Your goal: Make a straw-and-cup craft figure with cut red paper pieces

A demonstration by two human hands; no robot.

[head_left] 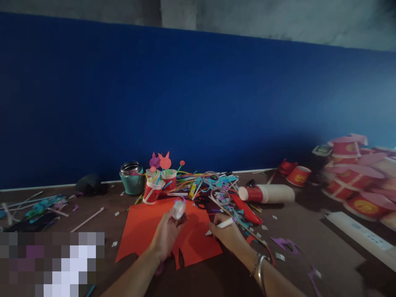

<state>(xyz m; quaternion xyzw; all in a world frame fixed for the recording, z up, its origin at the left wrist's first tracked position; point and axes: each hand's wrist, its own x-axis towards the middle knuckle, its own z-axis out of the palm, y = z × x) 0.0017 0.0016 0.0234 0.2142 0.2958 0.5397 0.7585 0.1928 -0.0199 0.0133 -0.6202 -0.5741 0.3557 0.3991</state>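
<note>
My left hand (168, 231) holds a roll of clear tape (178, 210) above a sheet of red paper (142, 227). Pieces have been cut from the near edge of that sheet. In my right hand (221, 231) is a white marker (225, 223) with a purple end, its other end pointing down-left over the right part of the paper. Fingers and thumb are closed round it. Just behind the paper stand red and white paper cups (152, 192), with straws and paper animal heads (165, 161) sticking out.
A pile of coloured paper scraps and straws (216, 183) lies behind my hands. A stack of paper cups (262, 193) rests on its side to the right. A teal metal-lined pot (132, 181) stands back left. A white power strip (361, 233) and blurred red cups (355, 177) are at right.
</note>
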